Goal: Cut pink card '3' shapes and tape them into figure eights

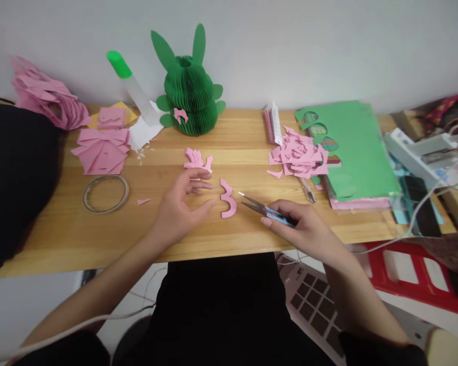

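a person's black-clothed lap (225, 315) is nearest, below a long light-brown wooden tabletop (213, 239). toward its right lies a stack topped with flat green paper sheets (361, 152); at the back stands a green honeycomb-paper figure with two long ears (191, 96). left of the stack sits a loose heap of pink paper scraps (299, 155). the left hand (181, 201) is empty, thumb and fingers apart; the right hand (301, 223) is clamped around small blue-handled metal snips (273, 214), blades parted. between hand and blades, touching neither, lies a wavy pink paper strip (227, 196)
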Demonstrator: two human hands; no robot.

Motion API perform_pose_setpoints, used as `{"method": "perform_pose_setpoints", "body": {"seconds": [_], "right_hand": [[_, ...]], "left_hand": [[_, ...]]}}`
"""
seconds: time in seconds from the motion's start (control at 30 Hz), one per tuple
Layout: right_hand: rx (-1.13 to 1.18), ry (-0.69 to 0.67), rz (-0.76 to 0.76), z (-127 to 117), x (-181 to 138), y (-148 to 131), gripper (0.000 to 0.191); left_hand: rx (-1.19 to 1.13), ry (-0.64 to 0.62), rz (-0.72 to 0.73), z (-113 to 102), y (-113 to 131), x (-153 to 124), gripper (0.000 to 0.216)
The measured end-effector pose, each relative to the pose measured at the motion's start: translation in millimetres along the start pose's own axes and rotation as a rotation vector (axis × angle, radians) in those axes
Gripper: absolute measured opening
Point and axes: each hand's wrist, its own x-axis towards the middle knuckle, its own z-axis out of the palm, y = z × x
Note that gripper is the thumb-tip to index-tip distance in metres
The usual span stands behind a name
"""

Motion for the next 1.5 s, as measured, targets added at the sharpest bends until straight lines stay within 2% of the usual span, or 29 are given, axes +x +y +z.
{"method": "perform_pose_setpoints", "body": {"seconds": [0.13, 0.27, 0.37, 0.47, 0.73, 0.93, 1.07, 1.17, 1.3, 1.4, 1.5], "right_hand": [[-0.173, -0.051, -0.074, -16, 15, -2, 0.028], [-0.230, -0.039, -0.186, -26, 17, -9, 0.020], [-0.252, 0.014, -0.294, -29, 12, -11, 0.012], [-0.264, 0.082, -0.382, -30, 5, -13, 0.013], [-0.288, 0.157, -0.462, -28, -14, -16, 0.016], [-0.265, 0.173, -0.434, -24, -31, -17, 0.020], [-0.101, 0.117, -0.262, -17, -29, -6, 0.020], [0.020, 0.035, -0.128, -11, -15, 10, 0.018], [0.079, 0.012, -0.082, -6, 15, 29, 0.026], [0.083, -0.033, -0.085, -6, 36, 31, 0.030], [0.096, -0.071, -0.088, -9, 56, 27, 0.033]], "left_hand": [[0.243, -0.145, 0.175, 5, -16, -2, 0.071], [0.371, -0.287, 0.289, 10, -20, 0, 0.088], [0.404, -0.322, 0.296, 11, -25, 2, 0.090], [0.380, -0.337, 0.286, 11, -30, 4, 0.086], [0.342, -0.358, 0.235, 10, -35, -1, 0.080], [0.361, -0.370, 0.269, 8, -37, -3, 0.084], [0.407, -0.392, 0.226, 5, -34, -12, 0.082], [0.384, -0.403, 0.217, -2, -28, -22, 0.078], [0.385, -0.342, 0.247, -15, -24, -29, 0.074], [0.455, -0.357, 0.347, -26, -25, -25, 0.059], [0.535, -0.434, 0.515, -33, -26, -16, 0.038]]}}
